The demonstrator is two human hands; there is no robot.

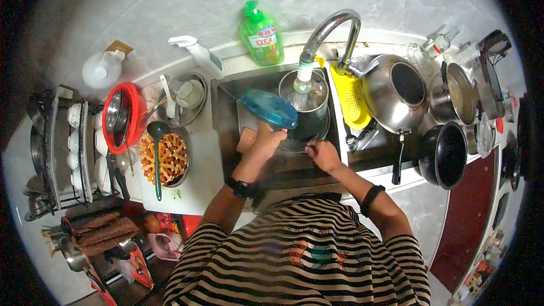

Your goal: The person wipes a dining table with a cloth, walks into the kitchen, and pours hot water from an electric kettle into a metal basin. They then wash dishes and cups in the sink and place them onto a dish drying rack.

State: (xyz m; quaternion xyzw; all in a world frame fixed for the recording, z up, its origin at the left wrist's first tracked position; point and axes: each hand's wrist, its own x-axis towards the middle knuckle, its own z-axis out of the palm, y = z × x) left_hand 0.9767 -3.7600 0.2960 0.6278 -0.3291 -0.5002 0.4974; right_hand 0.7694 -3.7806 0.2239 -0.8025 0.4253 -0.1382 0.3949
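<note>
Spreads white as a counter (207, 164) around a dark sink (229, 153). Bears, at twelve, a green pump bottle (264, 37); near eleven, a white spray bottle (198, 56); at ten, a steel bowl (198, 114) holding dishes (190, 92); just past nine, a red basin (137, 112); between eight and nine, a round orange-patterned item (174, 157); before three, a steel pot (440, 93); just past three, a black pan (441, 156).

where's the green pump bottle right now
In the head view, the green pump bottle is at upper centre, slightly left, on the ledge behind the sink, between the white spray bottle and the faucet.
</note>
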